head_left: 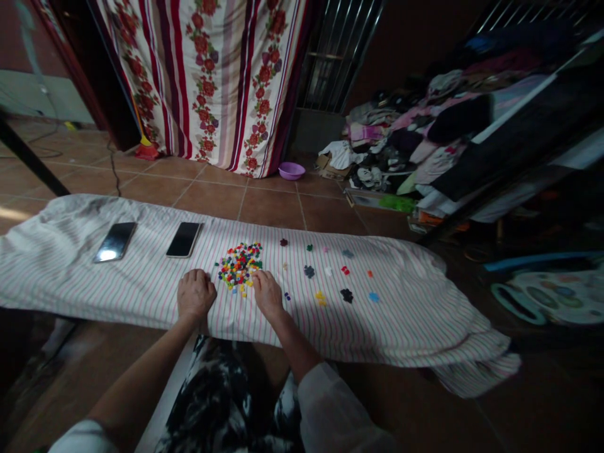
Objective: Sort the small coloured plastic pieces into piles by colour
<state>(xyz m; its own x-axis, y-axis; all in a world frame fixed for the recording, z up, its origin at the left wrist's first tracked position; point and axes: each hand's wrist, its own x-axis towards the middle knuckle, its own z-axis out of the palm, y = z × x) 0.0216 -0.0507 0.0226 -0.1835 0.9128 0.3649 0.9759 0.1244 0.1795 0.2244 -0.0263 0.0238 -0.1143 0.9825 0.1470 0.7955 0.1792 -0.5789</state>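
Beads (240,264) sit in a mixed pile on the striped cloth (396,327), right between the two hands. Right hand's (267,290) fingers are at the pile's edge, left hand (195,292) rests just beside; can't tell if either's gripping.

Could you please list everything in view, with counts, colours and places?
striped cloth: one, white-pink-green, across centre
mixed pile: one, multicoloured bits, cloth's middle
small groups: thirteen, various colours, right of pile
phones: two, dark-screened, cloth's left
curtain: one, floral striped, behind
basin: one, purple, floor
broom: one, red head, floor
clothes heap: one, mixed, right background
patterned trousers: one pair, black-white, below
hands: two, bare; left on cloth, right at pile's edge
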